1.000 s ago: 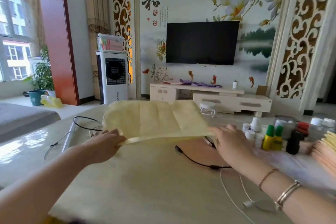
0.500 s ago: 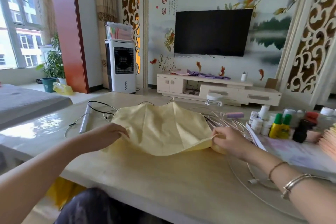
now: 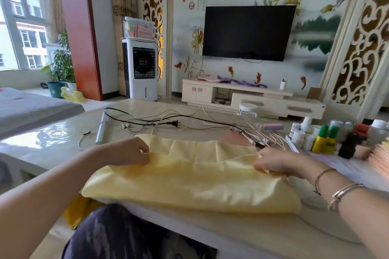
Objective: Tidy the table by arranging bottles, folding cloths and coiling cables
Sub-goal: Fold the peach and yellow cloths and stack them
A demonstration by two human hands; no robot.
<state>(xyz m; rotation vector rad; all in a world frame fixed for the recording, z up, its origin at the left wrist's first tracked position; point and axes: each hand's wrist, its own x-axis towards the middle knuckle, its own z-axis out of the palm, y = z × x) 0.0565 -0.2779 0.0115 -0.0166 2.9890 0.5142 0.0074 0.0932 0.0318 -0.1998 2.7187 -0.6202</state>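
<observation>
Cloth: a pale yellow cloth (image 3: pixel 189 183) lies folded over on the near edge of the table (image 3: pixel 242 235), at the middle of the view, its near fold reaching the table's rim and a smaller layer of it showing behind the upper fold.
Left hand: the left hand (image 3: pixel 128 151) comes in from 8 o'clock with the forearm stretched low over the table edge; its fingers are curled and pinch the cloth's upper left corner, knuckles up.
Right hand: the right hand (image 3: pixel 277 163) comes in from 4 o'clock, palm down, wrist bent slightly inward; its fingers are curled onto the cloth's upper right corner and grip the fold there. Two bracelets sit on that wrist.
Cables: a loose tangle of cables (image 3: pixel 189 122), black and white, lies on the table beyond the cloth at 12 o'clock, uncoiled; a black plug (image 3: pixel 174 123) lies among them, and more white leads bunch toward 2 o'clock just past the right hand.
Bottles: a cluster of small bottles (image 3: pixel 324 136) stands at 3 o'clock of the cloth, well right of the cables; two yellow ones with green caps stand side by side at its front, white ones behind, a dark one to their right.
Light bar: a slim white bar (image 3: pixel 101 128) lies at 10 o'clock of the cloth, near the black cable's loop.
</observation>
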